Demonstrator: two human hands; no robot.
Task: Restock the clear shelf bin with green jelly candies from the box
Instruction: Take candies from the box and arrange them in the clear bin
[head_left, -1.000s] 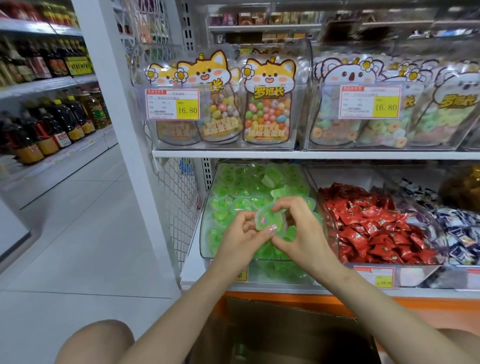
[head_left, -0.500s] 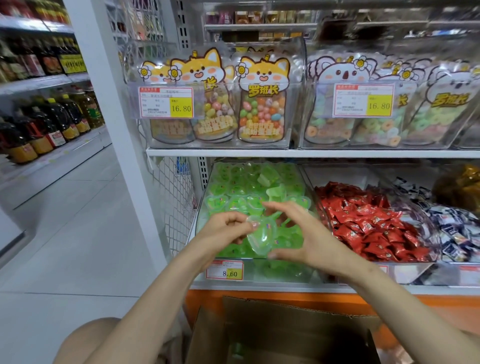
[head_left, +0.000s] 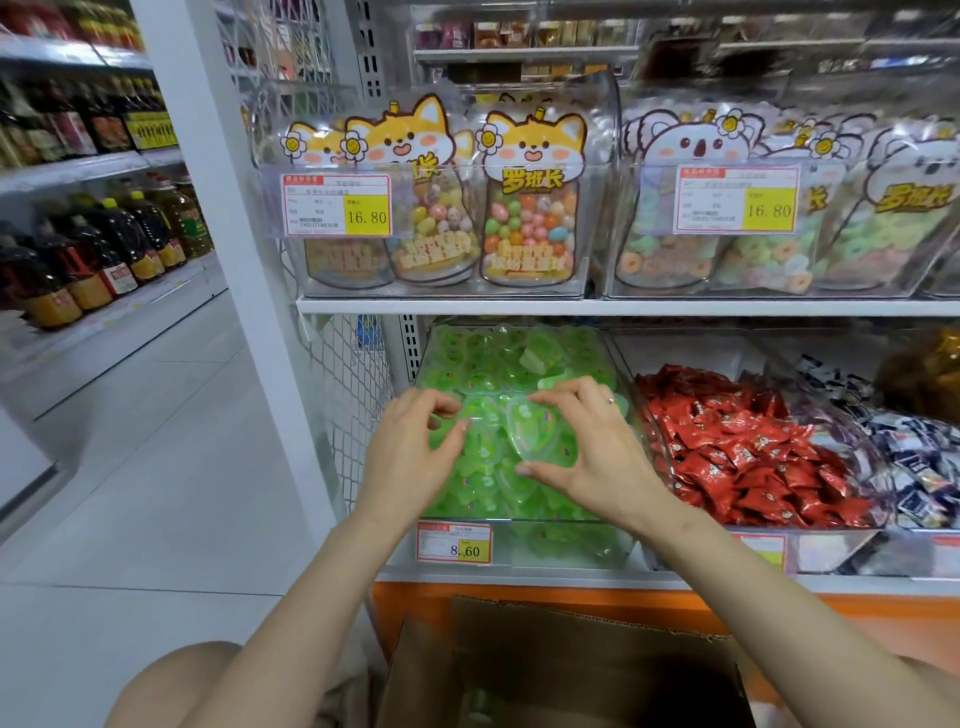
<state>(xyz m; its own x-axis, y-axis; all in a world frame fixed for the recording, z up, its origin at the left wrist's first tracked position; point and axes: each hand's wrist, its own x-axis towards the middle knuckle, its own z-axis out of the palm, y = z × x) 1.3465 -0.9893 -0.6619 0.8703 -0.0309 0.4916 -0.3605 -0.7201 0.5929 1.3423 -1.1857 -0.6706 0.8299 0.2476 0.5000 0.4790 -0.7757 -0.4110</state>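
- While my right hand (head_left: 587, 452) pinches one green jelly candy (head_left: 532, 434), it stands on edge — long axis up and down, flat face toward me.
- It sits between forefinger above and thumb below, over the clear shelf bin (head_left: 571, 545).
- My left hand (head_left: 415, 457) hangs just beside it — fingers loosely curled, holding nothing.

box (head_left: 571, 654) cut off below, contents blurred

Green-jelly bin (head_left: 571, 551) open at top front; entry through gap under upper shelf (head_left: 571, 306). Wire mesh (head_left: 358, 395) blocks left, red-candy bin (head_left: 831, 551) wall blocks right. Open box (head_left: 571, 649) stands below shelf front.
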